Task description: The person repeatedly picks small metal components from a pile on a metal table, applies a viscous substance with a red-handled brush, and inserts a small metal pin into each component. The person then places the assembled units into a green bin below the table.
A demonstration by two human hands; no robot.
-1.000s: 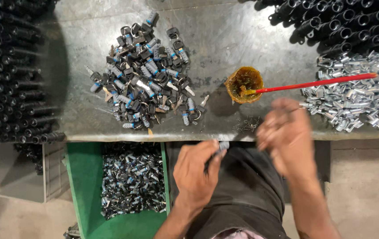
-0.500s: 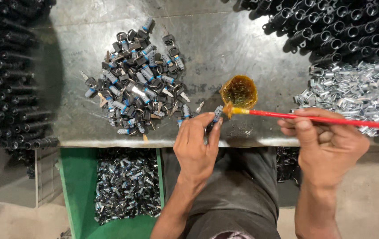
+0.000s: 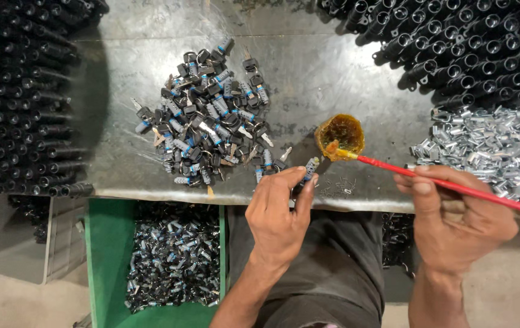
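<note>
Landmark: the small round grease pot (image 3: 340, 135) with yellow-brown goo, sitting on the grey metal table (image 3: 308, 73).
Left hand: the left hand (image 3: 281, 212) is just below and to the left of the pot. Its fingers are closed around a small lock part (image 3: 310, 168).
Lock part: it is a short, thin piece. Its long way runs up and a little to the right, with the silver and blue tip pointing toward the pot. The tip is near the pot but not touching it.
Right hand: the right hand (image 3: 454, 212) is below and to the right of the pot. Its fingers pinch a red brush (image 3: 454, 187).
Brush: its long way runs from the far right, up and left to the pot. The gooey tip rests on the pot's lower rim.
Pile: a heap of lock parts (image 3: 208, 118) lies to the left of the pot.
Green bin: a green bin (image 3: 111, 255) with more parts sits far below and left of the pot, under the table edge.
What could go wrong: goo could drip on the table if the brush holds too much. The small part could slip from the fingers and drop off the table edge, because it is held right over it.
</note>
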